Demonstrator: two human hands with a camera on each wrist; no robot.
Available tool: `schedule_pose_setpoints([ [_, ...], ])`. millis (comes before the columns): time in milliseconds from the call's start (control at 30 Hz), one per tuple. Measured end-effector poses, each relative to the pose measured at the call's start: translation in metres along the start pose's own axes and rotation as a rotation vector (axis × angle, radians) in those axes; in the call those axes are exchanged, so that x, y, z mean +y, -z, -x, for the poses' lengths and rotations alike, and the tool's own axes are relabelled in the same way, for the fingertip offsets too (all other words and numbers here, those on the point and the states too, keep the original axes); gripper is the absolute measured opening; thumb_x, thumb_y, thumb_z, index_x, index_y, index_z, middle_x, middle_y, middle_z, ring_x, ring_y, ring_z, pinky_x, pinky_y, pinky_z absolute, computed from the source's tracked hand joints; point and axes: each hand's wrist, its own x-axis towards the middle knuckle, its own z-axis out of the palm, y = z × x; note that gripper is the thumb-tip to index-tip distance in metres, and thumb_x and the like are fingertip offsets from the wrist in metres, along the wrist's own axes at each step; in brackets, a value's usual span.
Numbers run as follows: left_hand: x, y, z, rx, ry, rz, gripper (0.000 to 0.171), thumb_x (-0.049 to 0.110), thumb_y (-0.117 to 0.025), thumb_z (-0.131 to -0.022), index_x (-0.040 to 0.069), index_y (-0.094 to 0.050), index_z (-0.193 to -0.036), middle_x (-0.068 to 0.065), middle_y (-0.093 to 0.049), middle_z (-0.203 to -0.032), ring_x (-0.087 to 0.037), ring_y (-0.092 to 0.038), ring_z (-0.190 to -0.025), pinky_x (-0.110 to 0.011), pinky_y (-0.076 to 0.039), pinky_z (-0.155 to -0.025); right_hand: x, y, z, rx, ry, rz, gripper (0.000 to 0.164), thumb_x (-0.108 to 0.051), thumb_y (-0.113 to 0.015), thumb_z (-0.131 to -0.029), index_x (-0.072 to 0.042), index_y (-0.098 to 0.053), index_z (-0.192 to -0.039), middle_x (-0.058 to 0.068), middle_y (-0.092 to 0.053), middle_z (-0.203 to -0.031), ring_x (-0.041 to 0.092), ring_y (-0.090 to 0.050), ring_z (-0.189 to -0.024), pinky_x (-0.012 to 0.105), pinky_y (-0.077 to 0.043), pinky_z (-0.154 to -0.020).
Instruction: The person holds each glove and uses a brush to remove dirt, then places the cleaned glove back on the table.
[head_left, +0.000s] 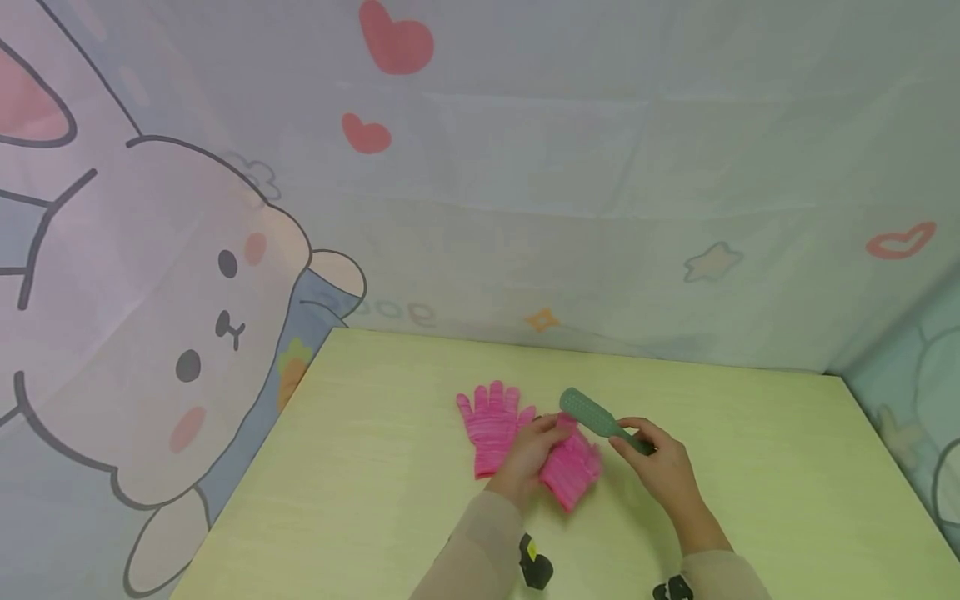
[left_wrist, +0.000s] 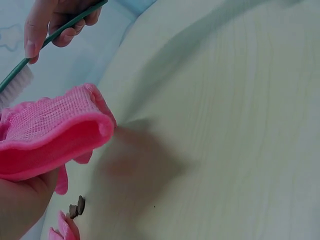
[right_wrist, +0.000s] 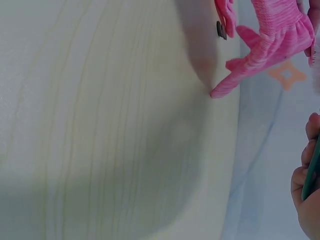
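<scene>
My left hand [head_left: 531,454] holds a pink knitted glove [head_left: 572,473] up off the table, its open cuff toward the left wrist camera. In my right hand [head_left: 666,468] is a green brush [head_left: 591,412], gripped by its handle. White bristles [left_wrist: 17,86] face down over the held glove in the left wrist view. The brush head lies close above the glove's finger end. A second pink glove [head_left: 491,429] rests flat on the table, fingers pointing away, just left of my left hand. Loose fingers of the held glove [right_wrist: 270,42] hang downward in the right wrist view.
The pale yellow table [head_left: 360,467] ends at a curtain [head_left: 525,167] printed with hearts and a rabbit. A small dark object [left_wrist: 77,206] lies on the table near the gloves. Black pieces [head_left: 535,562] show beside the sleeves.
</scene>
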Motion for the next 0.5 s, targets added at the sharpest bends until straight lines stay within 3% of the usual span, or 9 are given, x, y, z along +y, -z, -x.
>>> schedule_pose_setpoints([
  [267,-0.0028,0.0019,-0.0007,0.007,-0.012,-0.027,0.038,0.014,-0.064,-0.083,0.005,-0.06,-0.119,-0.005,-0.061,-0.106,-0.014,-0.059,-0.085,-0.026,-0.049,-0.079,0.0009,-0.0016,-0.0003,0.0,-0.025,0.005,0.038,-0.04,-0.065,-0.085,-0.016,-0.062,-0.113,0.006,-0.056,-0.088,0.018,-0.048,-0.072,0.028,-0.042,-0.06],
  [500,-0.005,-0.0007,-0.002,0.043,-0.061,-0.069,0.039,0.026,-0.067,-0.084,0.003,-0.062,-0.114,-0.002,-0.064,-0.093,-0.01,-0.056,-0.078,-0.023,-0.047,-0.071,0.0012,-0.003,-0.0007,-0.017,-0.04,0.006,0.039,-0.041,-0.064,-0.085,-0.017,-0.061,-0.114,0.007,-0.056,-0.09,0.02,-0.049,-0.076,0.029,-0.043,-0.063],
])
